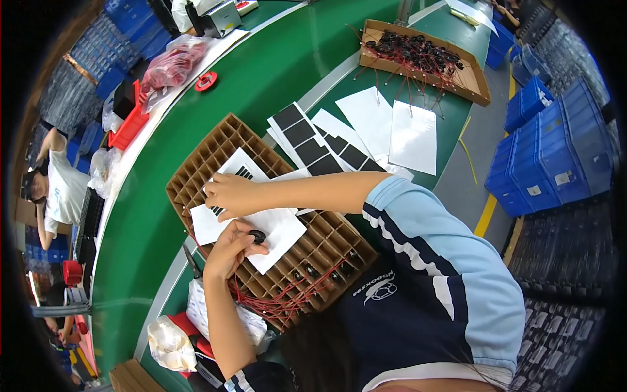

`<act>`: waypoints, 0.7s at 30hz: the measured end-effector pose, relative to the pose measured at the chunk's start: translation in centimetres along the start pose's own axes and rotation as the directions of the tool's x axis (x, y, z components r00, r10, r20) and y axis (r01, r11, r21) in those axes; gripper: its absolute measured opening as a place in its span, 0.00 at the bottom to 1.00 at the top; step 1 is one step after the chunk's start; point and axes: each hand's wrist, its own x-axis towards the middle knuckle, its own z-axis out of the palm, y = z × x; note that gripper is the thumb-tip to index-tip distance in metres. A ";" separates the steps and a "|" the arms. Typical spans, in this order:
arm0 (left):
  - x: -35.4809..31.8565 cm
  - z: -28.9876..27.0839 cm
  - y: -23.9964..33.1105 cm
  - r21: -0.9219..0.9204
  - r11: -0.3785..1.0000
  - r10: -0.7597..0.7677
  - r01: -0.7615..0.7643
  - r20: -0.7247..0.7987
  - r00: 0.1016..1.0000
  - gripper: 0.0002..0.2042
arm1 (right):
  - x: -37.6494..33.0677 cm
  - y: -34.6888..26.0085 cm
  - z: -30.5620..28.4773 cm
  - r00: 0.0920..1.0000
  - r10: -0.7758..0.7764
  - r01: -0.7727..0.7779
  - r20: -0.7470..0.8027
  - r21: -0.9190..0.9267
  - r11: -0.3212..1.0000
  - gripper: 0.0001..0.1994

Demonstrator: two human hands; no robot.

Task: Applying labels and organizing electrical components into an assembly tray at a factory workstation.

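My left hand point(230, 251) pinches a small round black part point(257, 236), which looks like a little speaker, above a white sheet. My right hand point(234, 194) reaches across from the right, its curled fingers on a white sheet of black labels point(243, 171); the fingertips are partly hidden. Both sheets lie over a brown cardboard divider grid point(225, 134) with many square cells. In the grid's near cells sit several black parts point(310, 270), their red wires point(274, 300) bunched along its near left side.
Loose white sheets point(413, 137) and black label sheets point(302, 136) lie beyond the grid. A cardboard tray point(480, 88) holds tangled wired parts. Left of the grid are tweezers point(191, 261) and plastic bags point(171, 343). Blue crates point(555, 157) stand at right. A person point(62, 183) sits across the green bench point(140, 215).
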 end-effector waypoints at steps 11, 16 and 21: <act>0.2 -0.2 0.2 -0.035 0.999 -0.019 0.019 0.020 1.000 0.07 | -0.2 0.2 0.8 0.994 0.065 -0.057 -0.091 0.084 0.995 0.12; 0.0 -0.2 -0.2 -0.046 0.999 -0.019 0.020 0.013 1.000 0.07 | -0.4 -0.4 1.1 0.995 -0.009 -0.001 -0.104 -0.098 0.995 0.11; 0.2 0.0 0.0 -0.061 0.998 -0.036 0.036 -0.008 0.999 0.08 | -0.4 0.2 1.8 0.991 0.031 -0.032 -0.131 -0.005 0.999 0.10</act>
